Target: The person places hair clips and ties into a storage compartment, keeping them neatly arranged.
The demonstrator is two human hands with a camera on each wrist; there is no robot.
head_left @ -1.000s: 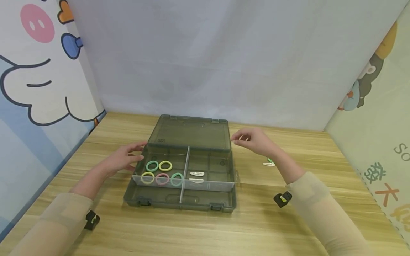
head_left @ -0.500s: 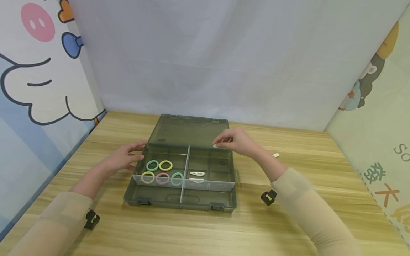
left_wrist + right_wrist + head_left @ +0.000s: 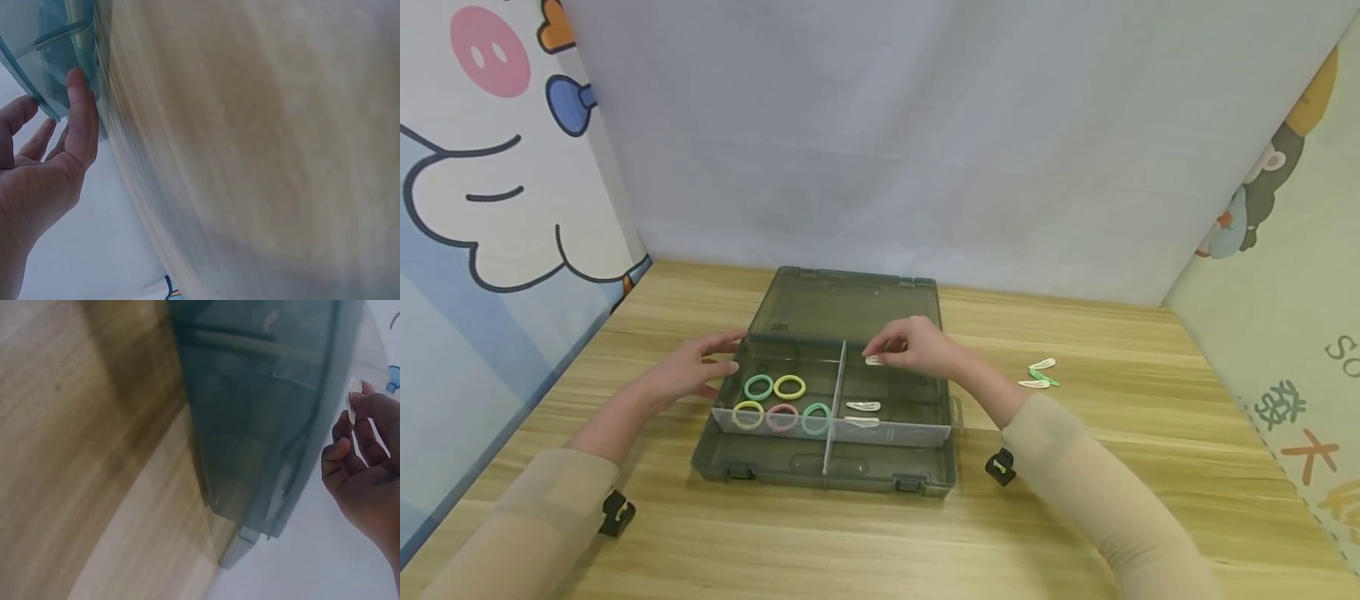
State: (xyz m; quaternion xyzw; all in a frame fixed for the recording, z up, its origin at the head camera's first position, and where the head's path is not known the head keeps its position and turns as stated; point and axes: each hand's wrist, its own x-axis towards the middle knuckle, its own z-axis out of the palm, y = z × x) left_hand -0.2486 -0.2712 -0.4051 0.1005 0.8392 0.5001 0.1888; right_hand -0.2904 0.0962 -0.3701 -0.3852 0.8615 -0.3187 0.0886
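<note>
A grey see-through organizer box [image 3: 823, 482] stands with its lid [image 3: 850, 304] laid back. My left hand [image 3: 688, 367] rests against its left wall, fingers loosely extended, as the left wrist view also shows. My right hand [image 3: 917, 346] pinches a white snap hair clip [image 3: 872, 361] above the back right compartment; the right wrist view shows the clip [image 3: 350, 406] between thumb and finger. Two white hair clips [image 3: 862, 406] lie below it in that compartment. The back left compartment holds several hair ties, among them a yellow hair tie [image 3: 789, 387] and a pink hair tie [image 3: 782, 418].
On the wooden table [image 3: 1075, 467], right of the box, lie two white clips [image 3: 1034, 384] and a green clip [image 3: 1042, 377]. A pale divider [image 3: 895, 433] crosses the box. A white cloth backdrop [image 3: 880, 167] hangs behind, with printed panels at both sides.
My right hand has moved left, from beside the lid to over the back right compartment, carrying the white hair clip. My left hand has stayed at the box's left wall.
</note>
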